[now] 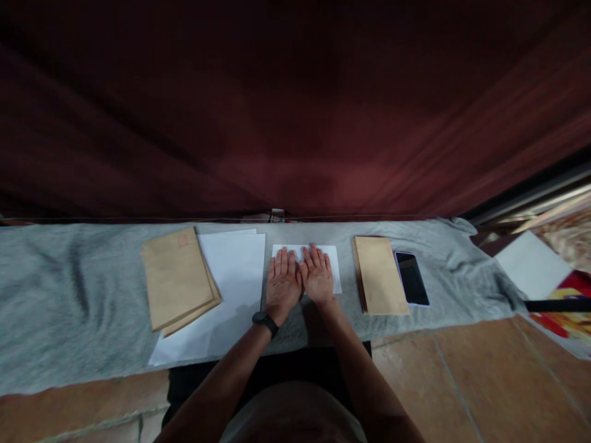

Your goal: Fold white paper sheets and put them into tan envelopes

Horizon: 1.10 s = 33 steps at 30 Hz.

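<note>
A white sheet of paper (337, 271), apparently folded, lies crosswise on the grey cloth in front of me. My left hand (282, 280) rests flat on its left part, fingers stretched out, a dark watch (266, 322) on that wrist. Beside it, my right hand (317, 275) presses flat on the paper's middle and right part, with fingers extended. The thumbs nearly meet, and both hands cover most of the paper. Larger white sheets (235, 271) lie to the left, partly under brown envelopes (175, 280). To the right sits a stack of narrower brown envelopes (381, 275).
A phone (411, 278) with a dark screen lies right of the narrow envelopes. Grey cloth (83, 301) covers the long surface. A dark red panel or curtain (295, 123) rises behind it. At far right are a white sheet (533, 266) and a colourful printed item (566, 314). Below is tiled floor (415, 369).
</note>
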Motion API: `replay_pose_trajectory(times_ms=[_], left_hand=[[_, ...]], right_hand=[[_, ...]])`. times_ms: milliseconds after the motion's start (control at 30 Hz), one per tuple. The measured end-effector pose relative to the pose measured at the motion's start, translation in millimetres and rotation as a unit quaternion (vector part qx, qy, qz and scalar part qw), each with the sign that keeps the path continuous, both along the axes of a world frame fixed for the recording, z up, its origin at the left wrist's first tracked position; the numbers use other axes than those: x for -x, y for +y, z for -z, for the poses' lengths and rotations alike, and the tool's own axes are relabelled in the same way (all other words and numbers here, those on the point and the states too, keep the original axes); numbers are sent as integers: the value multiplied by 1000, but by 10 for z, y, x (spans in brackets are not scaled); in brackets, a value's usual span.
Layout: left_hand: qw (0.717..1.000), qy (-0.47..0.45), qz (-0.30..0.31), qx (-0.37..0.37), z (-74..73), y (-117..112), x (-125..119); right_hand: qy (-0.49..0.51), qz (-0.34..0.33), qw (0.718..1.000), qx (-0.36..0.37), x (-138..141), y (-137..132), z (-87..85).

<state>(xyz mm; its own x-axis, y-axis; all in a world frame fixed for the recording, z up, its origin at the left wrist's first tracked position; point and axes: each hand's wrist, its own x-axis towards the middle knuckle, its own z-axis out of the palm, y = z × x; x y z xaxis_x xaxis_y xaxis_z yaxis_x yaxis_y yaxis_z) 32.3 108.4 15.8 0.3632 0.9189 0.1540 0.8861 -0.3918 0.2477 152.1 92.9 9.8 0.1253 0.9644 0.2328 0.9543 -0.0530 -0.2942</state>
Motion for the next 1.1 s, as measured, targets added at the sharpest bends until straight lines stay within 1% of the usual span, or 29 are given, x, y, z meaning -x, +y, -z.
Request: replay_pose_trajectory(times_ms=[267, 600, 900, 1100], left_hand=[[1000, -9, 2, -1, -25, -8, 10], [1000, -13, -3, -2, -37, -12, 1], [1000, 16, -1, -16, -44, -12, -1], [1000, 20, -3, -17, -53, -7, -3]], right_hand=[[-28, 37, 999, 6, -103, -18, 64], [-57, 63, 996, -30, -352, -106, 157], [-68, 83, 994, -24, -431, -204, 132], [-68, 90, 993, -27, -436, -219, 131]])
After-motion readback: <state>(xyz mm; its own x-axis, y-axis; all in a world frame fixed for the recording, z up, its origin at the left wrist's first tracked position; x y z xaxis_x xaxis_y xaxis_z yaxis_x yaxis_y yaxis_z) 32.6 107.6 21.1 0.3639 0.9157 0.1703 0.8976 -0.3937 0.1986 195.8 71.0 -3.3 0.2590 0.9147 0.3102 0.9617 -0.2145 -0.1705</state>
